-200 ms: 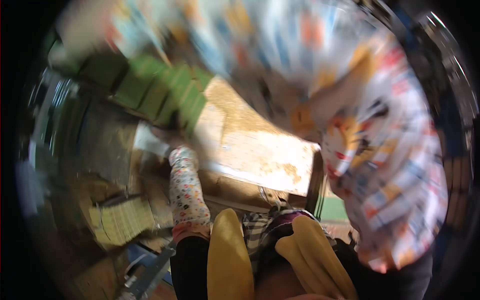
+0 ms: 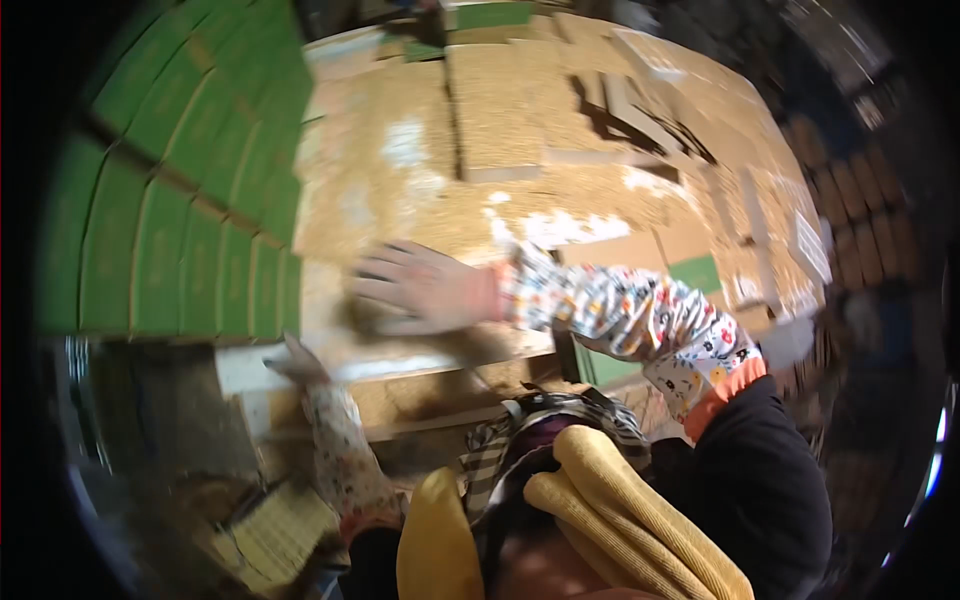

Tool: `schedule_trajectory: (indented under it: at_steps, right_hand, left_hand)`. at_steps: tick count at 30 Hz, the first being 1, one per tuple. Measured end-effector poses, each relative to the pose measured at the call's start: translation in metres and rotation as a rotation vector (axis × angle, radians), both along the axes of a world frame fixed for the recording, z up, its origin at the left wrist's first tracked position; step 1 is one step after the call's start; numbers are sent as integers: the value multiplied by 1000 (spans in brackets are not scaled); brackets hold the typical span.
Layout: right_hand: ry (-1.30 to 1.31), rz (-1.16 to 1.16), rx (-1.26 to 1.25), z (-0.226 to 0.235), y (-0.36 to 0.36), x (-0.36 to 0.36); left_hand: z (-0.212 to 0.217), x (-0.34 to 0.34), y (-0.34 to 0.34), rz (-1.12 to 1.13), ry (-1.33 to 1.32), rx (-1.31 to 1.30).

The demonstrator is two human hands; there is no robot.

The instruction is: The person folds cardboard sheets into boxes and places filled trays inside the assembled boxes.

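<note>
My right hand (image 2: 425, 288) is stretched over the near part of the worktable (image 2: 400, 215), its fingers spread and holding nothing. A flower-printed sleeve covers that forearm. At the table's near left edge, my left hand (image 2: 300, 362) is slightly blurred, with fingers apart and nothing visible in them. It is just beside the near end of a stack of green boxes (image 2: 205, 265). The boxes stand tightly packed in rows along the left side. Whether the left fingertips touch the nearest box, I cannot tell.
Cardboard pieces (image 2: 640, 115) lie at the table's far right. A green patch (image 2: 697, 273) shows on flat brown cardboard nearer to me. At the lower left is a yellowish bundle (image 2: 275, 535). Stacked brown boxes (image 2: 860, 215) stand beyond the right side.
My right arm has swung back from across the far left, by the green boxes, to the table's near middle. The view has shifted, showing more of the table and stack.
</note>
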State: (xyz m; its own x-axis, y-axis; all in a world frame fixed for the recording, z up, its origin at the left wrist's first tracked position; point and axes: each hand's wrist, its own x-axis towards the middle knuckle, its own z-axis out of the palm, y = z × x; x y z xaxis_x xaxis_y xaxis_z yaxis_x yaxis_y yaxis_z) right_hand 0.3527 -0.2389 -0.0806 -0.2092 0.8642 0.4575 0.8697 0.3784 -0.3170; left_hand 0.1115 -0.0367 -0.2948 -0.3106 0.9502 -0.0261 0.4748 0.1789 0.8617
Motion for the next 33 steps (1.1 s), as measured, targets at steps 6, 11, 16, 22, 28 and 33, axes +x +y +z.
schedule_trajectory:
  at_steps: [6,11,16,22,28,33]
  right_hand:
    - [699,-1272,-793,-99,-456,145]
    - [290,-1620,-320,-170,-605,259]
    - [1100,-1376,-363,-199,-653,257]
    - [1324,-994,-400,-173,-729,289]
    - [1590,-945,-487,-74,-691,300]
    - [1411,-590,-593,-38,-551,311]
  left_hand:
    - [-31,64,-271,-826,-248,-299]
    - [45,187,-396,-784,-343,-930]
    - [25,263,-443,-1119,-251,-859]
    - [-15,284,-521,-964,150,-399]
    - [99,253,-450,-926,-454,-472]
    - [153,246,-325,-1042,-225,-279]
